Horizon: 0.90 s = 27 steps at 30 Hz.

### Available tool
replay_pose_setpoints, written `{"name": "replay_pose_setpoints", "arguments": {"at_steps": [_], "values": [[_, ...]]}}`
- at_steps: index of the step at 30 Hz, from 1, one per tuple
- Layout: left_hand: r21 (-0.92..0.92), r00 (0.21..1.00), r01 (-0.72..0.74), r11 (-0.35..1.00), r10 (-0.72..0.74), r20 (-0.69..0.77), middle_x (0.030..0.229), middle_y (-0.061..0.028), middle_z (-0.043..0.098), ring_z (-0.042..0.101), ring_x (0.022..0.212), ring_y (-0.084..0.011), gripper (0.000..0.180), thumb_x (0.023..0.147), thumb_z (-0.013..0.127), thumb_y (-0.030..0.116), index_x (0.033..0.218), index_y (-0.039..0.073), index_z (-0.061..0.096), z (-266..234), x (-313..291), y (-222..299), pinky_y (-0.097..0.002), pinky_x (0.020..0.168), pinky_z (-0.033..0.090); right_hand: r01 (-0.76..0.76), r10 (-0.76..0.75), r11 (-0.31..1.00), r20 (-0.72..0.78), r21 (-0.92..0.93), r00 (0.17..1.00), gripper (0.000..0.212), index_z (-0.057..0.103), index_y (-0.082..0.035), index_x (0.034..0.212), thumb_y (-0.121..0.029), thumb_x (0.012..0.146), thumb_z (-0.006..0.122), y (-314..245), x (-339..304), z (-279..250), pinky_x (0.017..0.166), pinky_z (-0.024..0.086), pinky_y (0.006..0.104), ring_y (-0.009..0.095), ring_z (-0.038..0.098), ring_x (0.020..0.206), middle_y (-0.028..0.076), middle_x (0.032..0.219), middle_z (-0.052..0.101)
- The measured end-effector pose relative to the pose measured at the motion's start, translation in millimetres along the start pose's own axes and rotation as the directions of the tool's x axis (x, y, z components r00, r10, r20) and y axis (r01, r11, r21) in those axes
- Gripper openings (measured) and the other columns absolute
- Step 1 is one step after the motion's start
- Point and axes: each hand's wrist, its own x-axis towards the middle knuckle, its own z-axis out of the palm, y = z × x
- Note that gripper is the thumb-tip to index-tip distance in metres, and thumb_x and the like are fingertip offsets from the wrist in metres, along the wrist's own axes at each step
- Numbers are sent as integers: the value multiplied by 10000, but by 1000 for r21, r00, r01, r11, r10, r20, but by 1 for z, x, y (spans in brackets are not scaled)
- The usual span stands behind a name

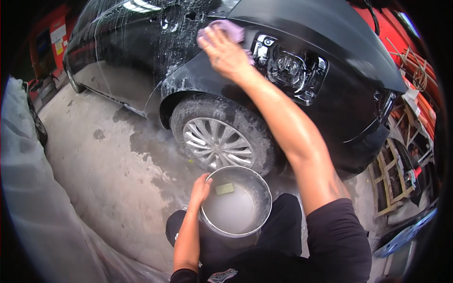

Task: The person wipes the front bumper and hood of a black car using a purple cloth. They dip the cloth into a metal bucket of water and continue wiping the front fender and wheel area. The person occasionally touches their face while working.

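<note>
With fingers stretched over a pinkish-purple cloth (pixel 233 31), my right hand (pixel 225 54) presses it against the wet black car (pixel 203 75), above the wheel arch and beside the open fuel or lamp recess (pixel 290 68). My left hand (pixel 201 189) grips the rim of a round bucket (pixel 267 207) in front of my knees. Cloudy greyish water fills part of the bucket, and a greenish rectangular block (pixel 224 189) shows at its surface. Just beyond the bucket stands the car's wheel (pixel 218 139) with silver spokes. Whitish streaks run down the car's side panel.
Translucent plastic sheeting (pixel 52 203) drapes over something on the left. The concrete floor (pixel 104 160) has dark wet patches near the wheel. At right lie a wooden frame (pixel 389 179), assorted parts and a blue panel (pixel 406 233). A red wall stands behind.
</note>
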Motion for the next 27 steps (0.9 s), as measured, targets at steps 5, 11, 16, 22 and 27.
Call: {"name": "replay_pose_setpoints", "arguments": {"at_steps": [5,11,16,22,27], "values": [[0,1000,-17,1000,17,26,1279,-258,716,654,1253,-422,400,1015,602,206,1352,-2,659,4,0,6,-464,1070,487,72,-70,997,-45,38,997,508,633,-58,1430,-183,939,592,-37,-27,11,1236,373,499,389,468,1484,195,1558,535],[-44,998,12,999,-9,54,1270,-233,728,675,1224,-346,399,1017,595,176,1371,1,656,2,1,7,-417,1062,486,196,-193,980,94,-23,977,559,607,-60,1442,-170,894,582,-42,-108,-46,1231,412,490,346,453,1497,174,1569,499],[-22,998,-12,1000,13,58,1252,-233,728,675,1201,-353,392,1017,595,169,1363,-4,657,10,10,-2,-420,1058,487,93,-91,995,90,-22,992,505,656,-108,1417,-184,920,614,-12,-202,-114,1173,484,444,346,526,1453,168,1582,509],[-18,997,-44,999,45,60,1173,-170,754,689,1107,-265,369,1047,575,165,1333,-53,657,20,2,10,-390,1016,493,-103,126,972,97,-209,987,510,670,-177,1411,-178,901,648,43,-323,-198,1041,575,415,344,555,1440,162,1573,537],[16,993,-94,995,93,71,1144,-172,746,684,1040,-264,370,1060,569,168,1341,-60,644,17,8,-16,-388,962,504,-269,329,870,81,-413,941,514,663,-140,1418,-207,908,651,90,-396,-262,1192,402,536,396,520,1456,194,1582,525]]}}
